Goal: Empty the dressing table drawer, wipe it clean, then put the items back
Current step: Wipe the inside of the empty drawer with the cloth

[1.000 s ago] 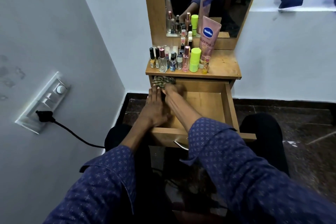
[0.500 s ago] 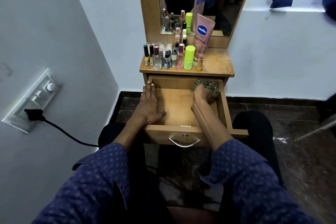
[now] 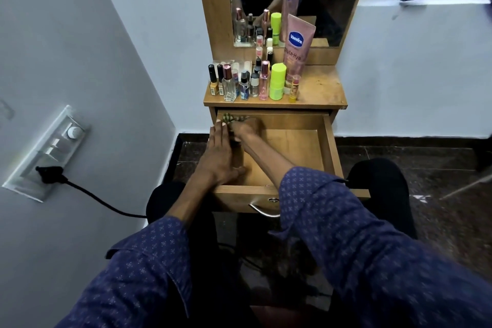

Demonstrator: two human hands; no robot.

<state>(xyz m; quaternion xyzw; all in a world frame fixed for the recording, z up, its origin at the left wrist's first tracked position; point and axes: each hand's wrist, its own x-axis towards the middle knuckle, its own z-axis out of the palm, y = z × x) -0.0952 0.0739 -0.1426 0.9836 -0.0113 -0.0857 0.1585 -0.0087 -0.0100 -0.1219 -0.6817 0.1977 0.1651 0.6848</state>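
Your right hand [image 3: 246, 128] grips the patterned cloth [image 3: 232, 118] in the far left corner of the open drawer [image 3: 328, 146], at frame centre. Your left hand [image 3: 218, 157] lies flat, fingers straight, along the drawer's left side. Bottles [image 3: 250, 82] crowd the tabletop [image 3: 319, 88] above.

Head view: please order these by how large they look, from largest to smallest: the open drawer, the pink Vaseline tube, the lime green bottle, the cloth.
1. Drawer
2. Vaseline tube
3. Lime green bottle
4. Cloth, unsure: the right hand hides much of it.
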